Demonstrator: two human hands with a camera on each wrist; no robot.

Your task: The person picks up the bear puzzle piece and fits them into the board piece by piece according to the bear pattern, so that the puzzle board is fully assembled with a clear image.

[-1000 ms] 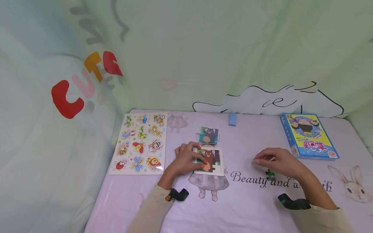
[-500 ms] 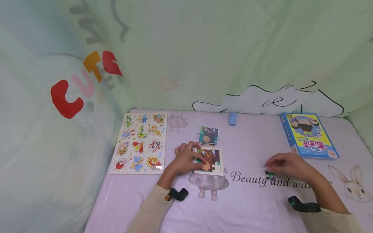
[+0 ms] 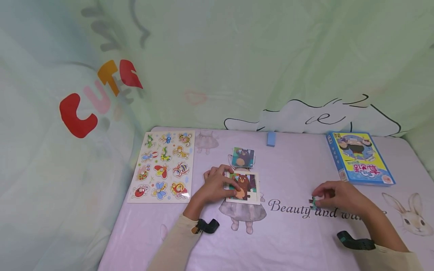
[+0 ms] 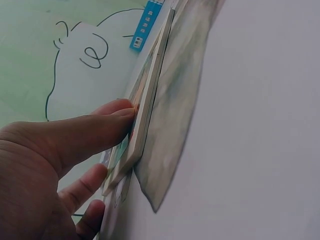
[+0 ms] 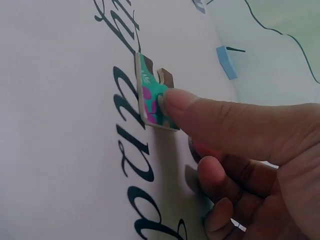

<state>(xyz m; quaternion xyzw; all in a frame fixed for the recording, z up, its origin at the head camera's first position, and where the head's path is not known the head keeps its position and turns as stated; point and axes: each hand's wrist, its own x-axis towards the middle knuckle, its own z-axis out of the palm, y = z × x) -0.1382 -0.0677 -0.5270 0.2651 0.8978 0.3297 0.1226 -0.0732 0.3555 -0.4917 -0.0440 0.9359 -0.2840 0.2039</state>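
Observation:
My left hand (image 3: 214, 185) rests on a bear jigsaw puzzle (image 3: 245, 181) in a pale square frame tray. Its thumb presses on the face in the left wrist view, with other fingers at the tray's edge. A pale gap shows at the puzzle's lower right. Over to the right, my right hand (image 3: 344, 197) pinches a puzzle piece (image 5: 150, 97), teal with purple and brown patches. Its thumb lies across the piece; the index finger is mostly hidden. The piece is tilted at the printed lettering. A square bear picture (image 3: 242, 157) lies just beyond the puzzle.
A board of insect pictures (image 3: 162, 167) lies on the left of the table. At the back are a small blue block (image 3: 271, 139) and, farther right, a blue and yellow box (image 3: 361, 158). A printed cloth covers the table, with curtains behind.
The right hand has moved rightward and down to the puzzle piece that lay on the cloth, and now pinches it. The left hand stays on the puzzle.

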